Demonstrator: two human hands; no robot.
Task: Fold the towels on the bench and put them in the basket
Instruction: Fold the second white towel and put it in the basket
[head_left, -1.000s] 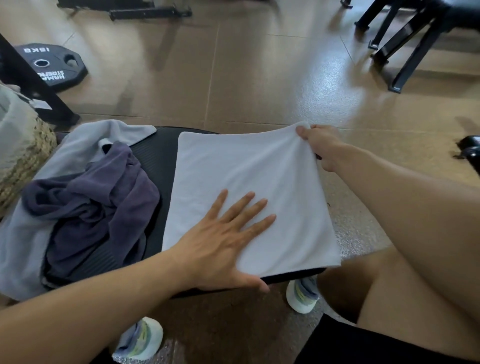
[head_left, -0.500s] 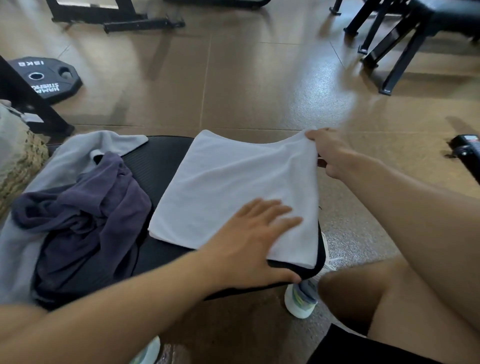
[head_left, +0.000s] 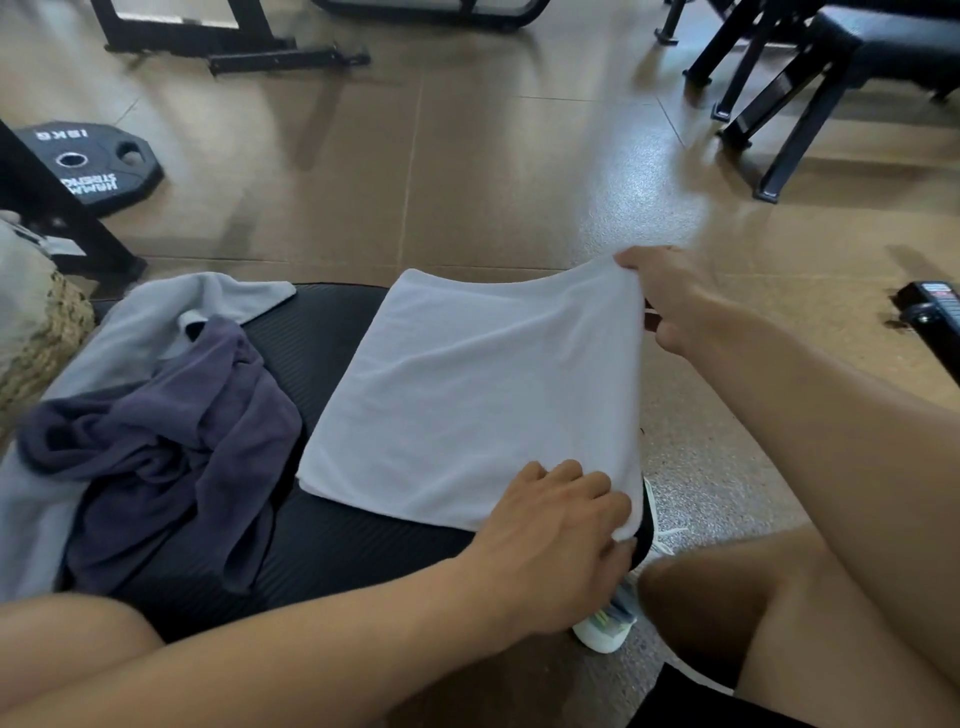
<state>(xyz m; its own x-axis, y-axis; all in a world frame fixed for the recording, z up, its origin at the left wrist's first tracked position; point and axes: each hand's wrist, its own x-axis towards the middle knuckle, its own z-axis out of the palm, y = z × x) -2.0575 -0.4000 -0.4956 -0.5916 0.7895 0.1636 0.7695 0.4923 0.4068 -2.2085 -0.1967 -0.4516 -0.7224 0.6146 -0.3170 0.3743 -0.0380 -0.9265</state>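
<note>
A white towel (head_left: 467, 395) lies folded flat on the black padded bench (head_left: 332, 525). My right hand (head_left: 670, 296) pinches its far right corner and lifts it slightly. My left hand (head_left: 556, 525) grips the near right corner with curled fingers at the bench's edge. To the left, a crumpled dark purple towel (head_left: 171, 441) lies on top of a light grey towel (head_left: 83, 374). The woven basket (head_left: 36, 332) stands at the far left edge, mostly out of frame.
A 15 kg weight plate (head_left: 83, 166) lies on the brown floor at back left, beside black rack legs (head_left: 57, 218). Black bench frames (head_left: 789, 104) stand at back right. My knees and a white shoe (head_left: 608, 629) are below the bench edge.
My left hand slid from lying flat on the towel's middle to its near right corner and curled onto it. The right hand keeps its hold on the far corner.
</note>
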